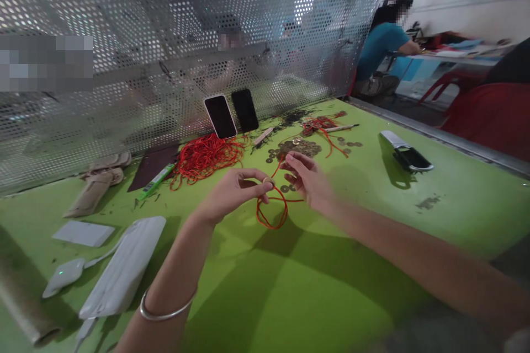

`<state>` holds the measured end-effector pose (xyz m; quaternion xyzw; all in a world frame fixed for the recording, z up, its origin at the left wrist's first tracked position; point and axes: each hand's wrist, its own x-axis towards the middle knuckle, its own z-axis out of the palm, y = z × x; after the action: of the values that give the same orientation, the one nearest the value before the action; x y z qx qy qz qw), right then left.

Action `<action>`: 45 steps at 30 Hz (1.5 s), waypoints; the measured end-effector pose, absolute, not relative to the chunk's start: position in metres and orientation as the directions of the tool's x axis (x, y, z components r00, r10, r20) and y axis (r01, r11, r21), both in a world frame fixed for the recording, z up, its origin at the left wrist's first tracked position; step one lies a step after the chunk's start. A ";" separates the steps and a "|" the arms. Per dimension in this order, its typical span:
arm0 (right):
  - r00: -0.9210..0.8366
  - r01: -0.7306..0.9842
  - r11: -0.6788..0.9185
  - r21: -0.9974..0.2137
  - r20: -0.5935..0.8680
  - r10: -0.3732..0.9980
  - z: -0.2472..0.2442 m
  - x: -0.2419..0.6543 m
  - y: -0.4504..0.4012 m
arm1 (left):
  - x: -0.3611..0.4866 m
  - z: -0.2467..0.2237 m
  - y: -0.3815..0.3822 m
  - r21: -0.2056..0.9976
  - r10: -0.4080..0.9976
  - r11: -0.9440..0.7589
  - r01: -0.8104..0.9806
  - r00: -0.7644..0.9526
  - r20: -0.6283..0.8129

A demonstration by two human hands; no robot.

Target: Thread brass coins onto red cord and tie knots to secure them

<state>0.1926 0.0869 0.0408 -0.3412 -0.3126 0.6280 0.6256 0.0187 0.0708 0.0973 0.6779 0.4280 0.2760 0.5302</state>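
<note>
Between the thumb and fingers of my left hand (pixel 238 193) is a small round brass-coloured coin (pixel 269 181). A red cord (pixel 285 214) runs from the coin, hanging below it in a loose loop. My right hand (pixel 305 179) pinches the cord's upper end, a short way up and right of the coin. Under and beyond my hands lie many similar coins (pixel 304 147) in a loose pile on the green table (pixel 331 298). A tangled heap of red cord (pixel 207 155) rests to the left of them.
Two phones (pixel 221 116) lean on the perforated metal screen (pixel 136 94). A green box cutter (pixel 156 182), white power strip (pixel 124 267), white charger (pixel 64 277) and cardboard tube (pixel 25 303) lie left. Knotted red cords (pixel 321 124) and a black-and-silver object (pixel 408 153) lie right. Another person (pixel 379 44) sits beyond.
</note>
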 end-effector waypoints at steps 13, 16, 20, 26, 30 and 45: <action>-0.111 -0.530 -0.062 -0.846 -0.003 0.994 0.042 0.189 0.077 | 0.027 0.093 0.073 0.904 0.915 -0.168 0.392 0.403 -0.005; -0.085 -0.513 -0.048 -0.857 -0.005 0.996 0.044 0.189 0.075 | 0.026 0.090 0.073 0.891 0.923 -0.171 0.421 0.386 -0.005; -0.061 -0.514 -0.051 -0.856 -0.023 0.998 0.043 0.189 0.077 | 0.026 0.089 0.073 0.886 0.931 -0.181 0.427 0.364 0.015; -0.071 -0.507 -0.063 -0.860 -0.031 0.997 0.042 0.190 0.079 | 0.027 0.089 0.075 0.887 0.950 -0.246 0.391 0.277 0.141; -0.106 -0.444 0.004 -0.896 0.057 0.993 0.040 0.188 0.079 | 0.028 0.086 0.076 0.889 0.962 -0.252 0.383 0.201 0.186; -0.028 -0.313 0.088 -0.945 0.102 0.994 0.038 0.191 0.080 | 0.028 0.085 0.075 0.889 0.971 -0.212 0.405 0.190 0.145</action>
<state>0.1909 0.0800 0.0376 -0.3791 -0.4491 0.5588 0.5851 0.0282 0.0753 0.0855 0.6776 0.5077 0.3834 0.3689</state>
